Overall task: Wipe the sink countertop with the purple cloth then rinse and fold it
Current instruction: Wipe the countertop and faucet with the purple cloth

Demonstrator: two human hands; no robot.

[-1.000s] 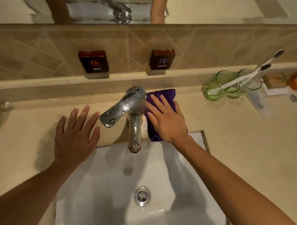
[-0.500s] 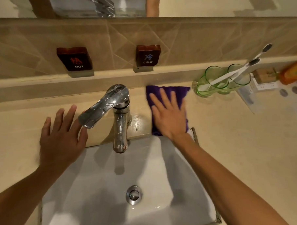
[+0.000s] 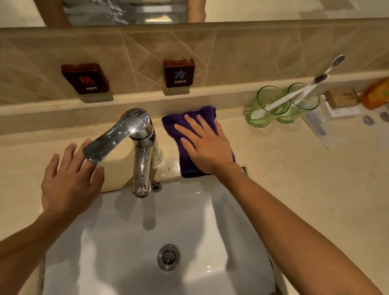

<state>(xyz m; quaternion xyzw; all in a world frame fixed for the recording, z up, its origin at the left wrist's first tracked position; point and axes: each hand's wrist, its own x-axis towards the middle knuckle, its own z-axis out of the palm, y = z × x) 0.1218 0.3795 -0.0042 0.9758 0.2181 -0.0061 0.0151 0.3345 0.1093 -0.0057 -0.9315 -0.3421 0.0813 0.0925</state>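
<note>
Cloth update: the purple cloth [image 3: 189,134] has slid rightward off the faucet [image 3: 140,147] base, flat right hand [image 3: 205,144] pressing it on the countertop [image 3: 301,176]. Left hand [image 3: 71,177] open, braced. So wiping's ongoing, rinse comes later

Deep purple cloth [image 3: 188,123], beige countertop [image 3: 302,187], white sink basin [image 3: 118,251], shiny chrome faucet [image 3: 140,154], tan diagonal-lined tiles [image 3: 240,54], clear green glasses [image 3: 269,106], dark brown HOT sign [image 3: 85,78] with red character, orange bottle [image 3: 378,92]

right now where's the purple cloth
In the head view, the purple cloth lies flat on the countertop just right of the faucet, under the right hand.
</note>
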